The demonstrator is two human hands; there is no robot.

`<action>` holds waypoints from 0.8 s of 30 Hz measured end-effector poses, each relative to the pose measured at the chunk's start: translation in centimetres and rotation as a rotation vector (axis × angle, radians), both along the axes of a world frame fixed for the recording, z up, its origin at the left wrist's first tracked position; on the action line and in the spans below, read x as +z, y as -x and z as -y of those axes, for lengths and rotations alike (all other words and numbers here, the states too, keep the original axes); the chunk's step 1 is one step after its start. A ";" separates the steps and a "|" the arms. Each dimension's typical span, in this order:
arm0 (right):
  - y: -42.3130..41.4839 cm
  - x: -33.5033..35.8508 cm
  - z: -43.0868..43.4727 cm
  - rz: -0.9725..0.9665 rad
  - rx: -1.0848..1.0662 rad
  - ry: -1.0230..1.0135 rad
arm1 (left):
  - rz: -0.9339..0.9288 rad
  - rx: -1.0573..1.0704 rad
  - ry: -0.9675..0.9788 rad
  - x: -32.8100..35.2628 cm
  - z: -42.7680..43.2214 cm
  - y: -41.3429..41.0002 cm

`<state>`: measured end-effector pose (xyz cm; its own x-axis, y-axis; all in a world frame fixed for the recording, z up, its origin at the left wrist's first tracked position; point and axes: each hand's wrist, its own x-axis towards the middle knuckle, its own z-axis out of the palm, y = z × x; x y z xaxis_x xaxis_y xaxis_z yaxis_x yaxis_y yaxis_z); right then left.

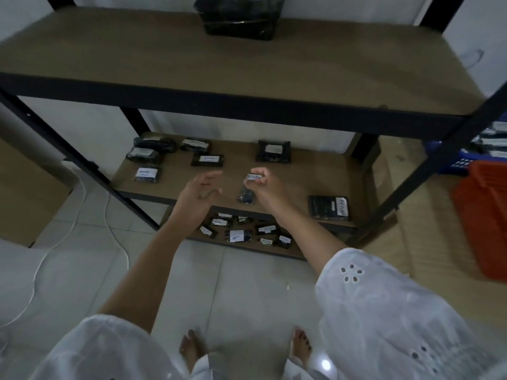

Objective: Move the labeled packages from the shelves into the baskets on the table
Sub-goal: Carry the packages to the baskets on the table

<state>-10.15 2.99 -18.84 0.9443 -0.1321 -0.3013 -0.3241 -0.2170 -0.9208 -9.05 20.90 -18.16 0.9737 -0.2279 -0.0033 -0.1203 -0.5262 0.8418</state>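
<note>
Package (248, 189), small and black, hangs from its white label, pinched in the fingertips of the right hand (267, 189). Left hand (196, 194) hovers just beside it, fingers spread, holding nothing.

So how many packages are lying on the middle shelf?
7 packages: five at the left, one at back middle, one at front right. The right hand pinches an eighth package above the shelf. More may be hidden.

The top shelf (247, 64), upper half of the frame, carries one black package (238, 20). The middle shelf (315, 171) at centre holds several labelled packages (207, 159); the bottom shelf (247, 249) holds a close cluster (237, 235).
</note>
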 end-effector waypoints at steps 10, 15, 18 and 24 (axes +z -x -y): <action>-8.0 -2.6 -9.3 -0.067 -0.230 0.088 | -0.095 -0.205 -0.021 -2.3 -10.2 -11.1; -12.2 -5.6 -12.0 -0.057 -0.215 0.184 | -0.090 -0.218 -0.040 -5.6 -12.3 -16.2; -14.9 -8.9 -12.6 -0.052 -0.158 0.275 | -0.110 -0.226 -0.022 -9.4 -12.7 -19.0; -21.4 -16.9 -13.3 -0.073 -0.194 0.331 | -0.148 -0.173 0.055 -18.3 -12.5 -24.2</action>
<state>11.25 16.24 -35.70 0.8700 -0.4072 -0.2780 -0.4504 -0.4267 -0.7843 15.16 33.43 -36.43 0.9098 -0.3954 -0.1263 -0.0778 -0.4613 0.8838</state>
